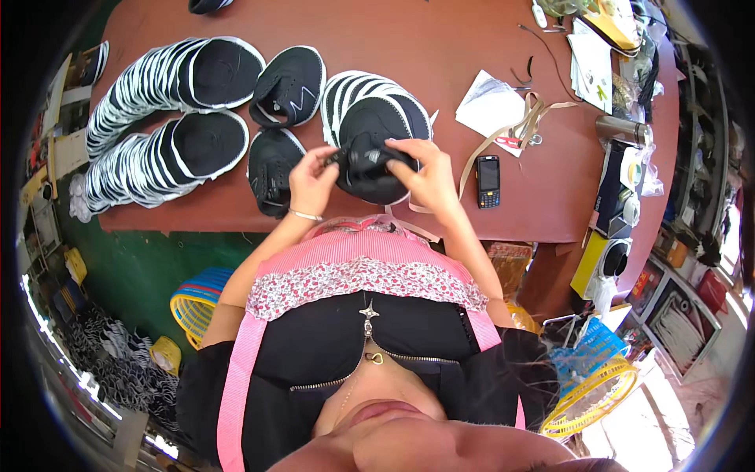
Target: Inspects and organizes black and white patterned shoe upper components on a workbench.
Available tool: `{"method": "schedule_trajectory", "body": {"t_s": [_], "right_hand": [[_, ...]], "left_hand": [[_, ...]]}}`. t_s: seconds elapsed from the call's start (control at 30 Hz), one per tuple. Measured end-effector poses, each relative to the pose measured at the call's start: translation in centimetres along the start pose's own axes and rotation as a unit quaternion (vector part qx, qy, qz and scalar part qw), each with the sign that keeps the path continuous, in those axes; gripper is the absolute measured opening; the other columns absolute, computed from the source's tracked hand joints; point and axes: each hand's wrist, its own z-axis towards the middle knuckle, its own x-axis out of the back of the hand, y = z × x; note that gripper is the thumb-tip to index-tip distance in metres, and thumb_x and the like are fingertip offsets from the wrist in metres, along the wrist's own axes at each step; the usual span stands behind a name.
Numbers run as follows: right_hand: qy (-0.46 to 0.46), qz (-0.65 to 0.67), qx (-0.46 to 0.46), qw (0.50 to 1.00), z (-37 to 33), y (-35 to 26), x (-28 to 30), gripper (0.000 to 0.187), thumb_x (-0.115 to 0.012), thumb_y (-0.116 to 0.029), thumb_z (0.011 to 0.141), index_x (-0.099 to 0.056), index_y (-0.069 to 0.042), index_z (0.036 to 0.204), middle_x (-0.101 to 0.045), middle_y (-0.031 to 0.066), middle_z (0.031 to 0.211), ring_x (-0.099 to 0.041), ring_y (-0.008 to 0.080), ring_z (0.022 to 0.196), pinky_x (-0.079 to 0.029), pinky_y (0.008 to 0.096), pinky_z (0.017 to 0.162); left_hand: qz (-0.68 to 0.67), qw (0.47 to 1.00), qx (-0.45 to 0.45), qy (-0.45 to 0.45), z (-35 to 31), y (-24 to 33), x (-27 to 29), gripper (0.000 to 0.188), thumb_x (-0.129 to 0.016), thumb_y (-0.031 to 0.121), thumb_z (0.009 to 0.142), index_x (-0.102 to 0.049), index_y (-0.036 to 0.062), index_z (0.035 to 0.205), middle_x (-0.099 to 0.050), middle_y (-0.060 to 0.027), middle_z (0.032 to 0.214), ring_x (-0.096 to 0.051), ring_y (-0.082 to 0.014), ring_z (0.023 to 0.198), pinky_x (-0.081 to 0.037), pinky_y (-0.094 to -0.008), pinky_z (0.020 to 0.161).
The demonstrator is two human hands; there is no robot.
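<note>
Black piece (366, 167): we are probably steadying it from two sides.
Left hand (313, 185): pinching its edge.
Right hand (429, 175): gripping opposite side.

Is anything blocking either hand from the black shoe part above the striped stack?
Nothing visible: left hand and right hand both hold the black shoe part. A shoe upper lies left of them, the handheld terminal right, neither in between.

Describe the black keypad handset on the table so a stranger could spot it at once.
Over the reddish-brown table, find the person's right hand. Just right of it lies the oblong black handset. Its screen above a keypad with some yellow keys sets it apart from the tan strap and white paper beyond it.
</note>
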Motion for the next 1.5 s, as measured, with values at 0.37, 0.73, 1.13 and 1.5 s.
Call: {"method": "schedule_trajectory", "body": {"t_s": [0.37, 0.73, 1.13, 1.5], "right_hand": [[-0.054, 0.117, -0.032, 0.991, -0.2, 1.8, 1.4, 0.036, -0.076, -0.014, 0.086, -0.074, -0.004, 0.121, -0.072, 0.0108, 0.105, -0.066, 0.0172, 0.095, -0.052, 0.0322, 0.086], [0.167, 0.017, 0.018, 0.986, -2.2, -0.3, -0.9, 0.022, -0.07, -0.001, 0.08, -0.07, 0.0, 0.102, -0.07, 0.0167, 0.102, -0.07, 0.0333, 0.085, -0.056, 0.0396, 0.081], [0.24, -0.03, 0.16, 0.957, -4.9, 2.1, -3.4, 0.021, -0.07, 0.002, 0.086, -0.071, -0.004, 0.107, -0.061, 0.0154, 0.11, -0.058, 0.0321, 0.105, -0.049, 0.0392, 0.087], [0.087, -0.173, 0.143, 0.971, -4.0, 6.3, -0.9, 0.034, -0.068, -0.01, 0.086, -0.068, 0.0, 0.119, -0.062, 0.0151, 0.122, -0.056, 0.0357, 0.113, -0.045, 0.0453, 0.099]], "left_hand": [[-0.145, 0.989, 0.028, 0.005, 0.7, -0.5, -1.3, 0.032, -0.062, -0.004, 0.095, -0.062, -0.0018, 0.127, -0.073, -0.0081, 0.11, -0.069, -0.0105, 0.094, -0.057, -0.0236, 0.081], [0.323, 0.868, -0.373, -0.051, -1.2, 4.2, -3.0, 0.039, -0.057, -0.009, 0.079, -0.078, 0.0128, 0.104, -0.062, -0.0156, 0.127, -0.063, -0.0334, 0.108, -0.052, -0.0384, 0.089], [0.382, 0.839, -0.381, -0.08, -5.2, 3.3, -2.6, 0.031, -0.081, 0.03, 0.083, -0.072, 0.0068, 0.101, -0.071, -0.0059, 0.084, -0.066, -0.0239, 0.086, -0.04, -0.0513, 0.108], [0.394, 0.786, -0.473, -0.045, -7.1, 3.3, -1.1, 0.03, -0.082, 0.024, 0.076, -0.072, 0.0122, 0.101, -0.068, 0.0016, 0.087, -0.062, -0.0178, 0.074, -0.041, -0.0534, 0.113]]}}
